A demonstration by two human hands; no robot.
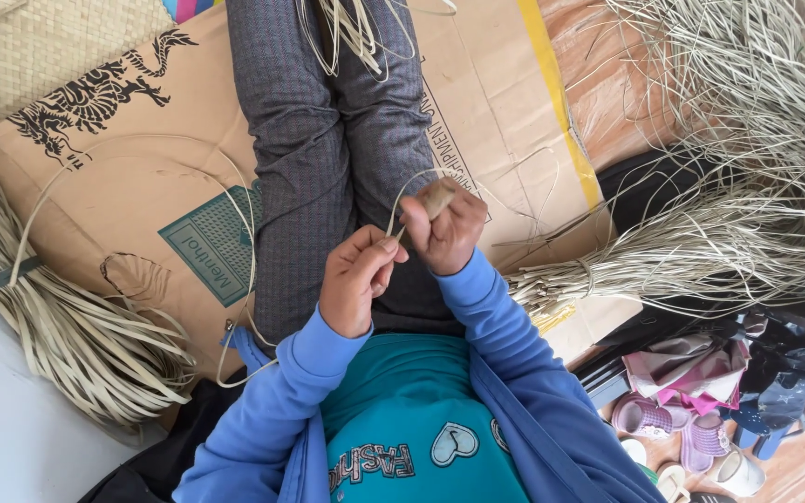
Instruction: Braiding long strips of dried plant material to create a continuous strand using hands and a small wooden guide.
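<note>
pale reed strip [393,216] between pinching fingers [386,244]

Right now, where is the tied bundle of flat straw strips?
In the head view the tied bundle of flat straw strips lies at the far left of the picture, beside the flattened cardboard box and well left of the left hand.
</note>
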